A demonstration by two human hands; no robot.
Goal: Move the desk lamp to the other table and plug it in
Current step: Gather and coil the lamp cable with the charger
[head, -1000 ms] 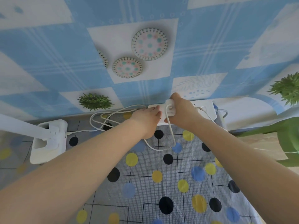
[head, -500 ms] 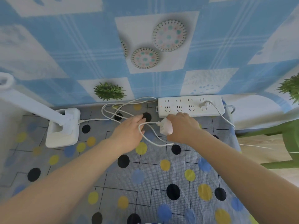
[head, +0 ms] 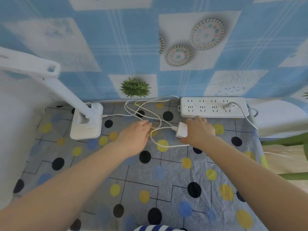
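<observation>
The white desk lamp (head: 86,120) stands on the dotted tablecloth at the left, its arm slanting up and left. Its white cable (head: 143,109) runs in loose loops from the base to a white plug adapter (head: 181,132). My right hand (head: 199,130) holds that adapter, just in front of the white power strip (head: 211,107) and apart from it. My left hand (head: 135,135) rests flat on the cloth over the cable loops, fingers together, gripping nothing that I can see.
Another white plug (head: 228,106) sits in the right end of the strip, its cord trailing off the table's right edge. A blue checked cloth (head: 116,47) hangs behind the table. Green chair parts (head: 283,142) show at the right.
My right hand pulled the adapter out of the power strip and drew it back toward me. My left hand left the strip and came down onto the cable. The view shifted right and down.
</observation>
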